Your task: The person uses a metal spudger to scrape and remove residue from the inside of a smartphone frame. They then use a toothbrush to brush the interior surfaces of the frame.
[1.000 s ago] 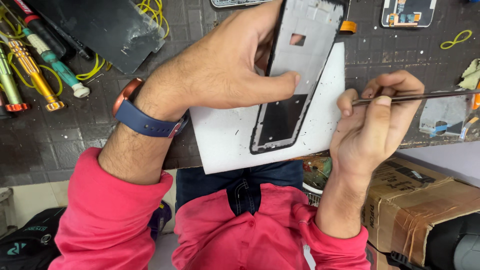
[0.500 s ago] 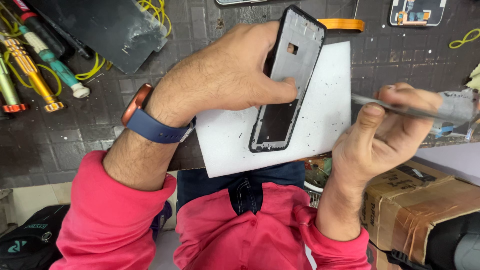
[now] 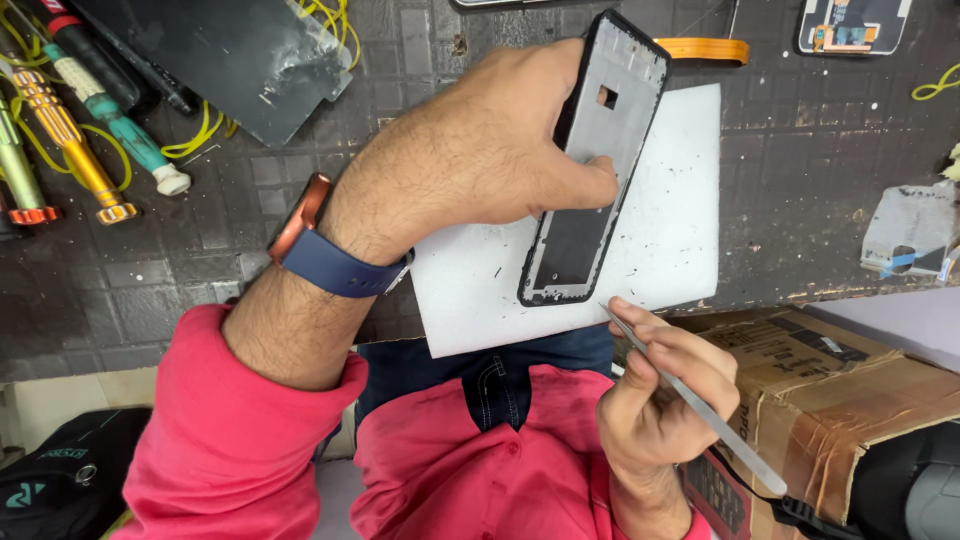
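My left hand (image 3: 480,150), with a blue-strapped watch on the wrist, grips a black phone frame (image 3: 590,210) by its long edge, thumb across the inside. The frame stands tilted over a white sheet (image 3: 670,220) on the dark mat. My right hand (image 3: 660,400) is below the sheet, close to my red shirt, and holds a thin metal pry tool (image 3: 700,410). The tool's tip points up and left, just short of the frame's lower corner.
Several screwdrivers (image 3: 70,130) and a black panel (image 3: 220,60) lie at the upper left. An orange flex strip (image 3: 705,50) and a small phone part (image 3: 850,25) sit at the top. A grey part (image 3: 915,230) lies right. A cardboard box (image 3: 850,380) stands at lower right.
My right hand has dropped from the right of the sheet toward my body, and the tool has swung from level to slanting with its tip near the frame's lower corner.
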